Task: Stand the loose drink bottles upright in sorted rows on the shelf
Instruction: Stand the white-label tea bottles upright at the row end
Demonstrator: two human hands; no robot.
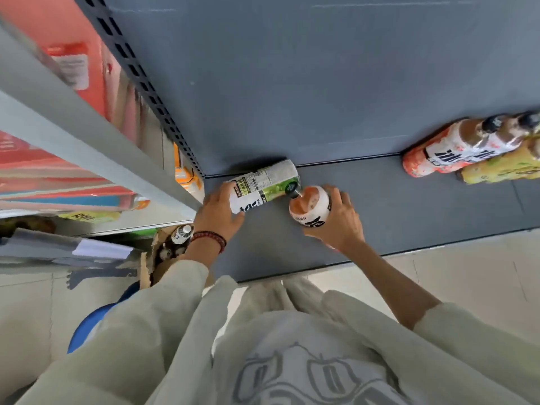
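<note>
1. Gripped a green-labelled bottle in the left hand, fingers curled round its near end, at the far left corner of the shelf.
2. Held an orange bottle in the right hand, fingers wrapped round its body, just right of the green-labelled bottle and viewed almost from above.
3. Could not tell which of the two bottles carried the dark cap between them, nor whether the green-labelled bottle stood or lay.
4. Saw standing orange bottles upright at the far right of the shelf, a yellow bottle just nearer, both cut off by the frame edge.
5. Made out a cardboard box at the near left below the shelf, bottle tops inside, largely hidden behind the left sleeve.
6. Could not read the blurred red packs on the shelving at the left.
</note>
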